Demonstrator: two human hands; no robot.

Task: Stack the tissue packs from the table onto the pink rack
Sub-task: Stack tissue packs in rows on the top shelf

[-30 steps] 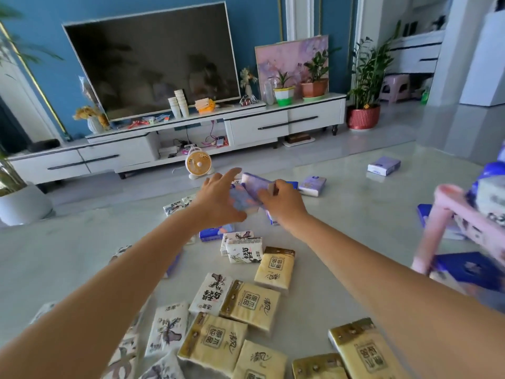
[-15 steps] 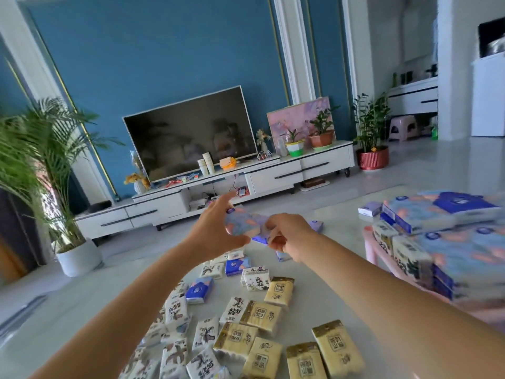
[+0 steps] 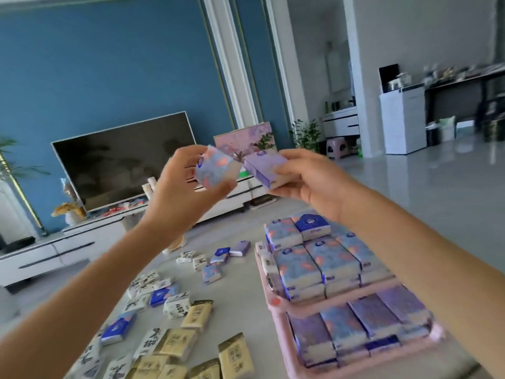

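Tissue pack (blue-pink) clasped in L grip, purple pack pinched in R grip, both mid-carry; next: lower onto pink rack top tier, aligned w/ rows.

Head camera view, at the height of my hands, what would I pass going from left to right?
Television → left-hand grip → pink-and-blue tissue pack → purple tissue pack → right-hand grip → white cabinet.

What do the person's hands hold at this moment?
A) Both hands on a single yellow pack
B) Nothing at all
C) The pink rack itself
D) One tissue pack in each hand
D: the left hand grips a blue-and-pink pack and the right hand grips a purple pack.
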